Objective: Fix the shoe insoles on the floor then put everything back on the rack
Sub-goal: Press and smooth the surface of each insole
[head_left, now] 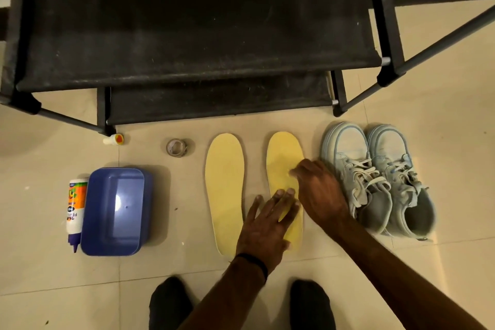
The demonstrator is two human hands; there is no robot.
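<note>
With my left hand [263, 225] flat and spread on the near end of the right insole [284, 166] beside the shoes [375, 179], and my right hand's [320, 190] loosely bent fingers touching its middle, uneven pressing could skew it on the floor.

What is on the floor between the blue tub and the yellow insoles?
In the head view, only bare floor tile separates the blue tub from the nearest yellow insole.
</note>
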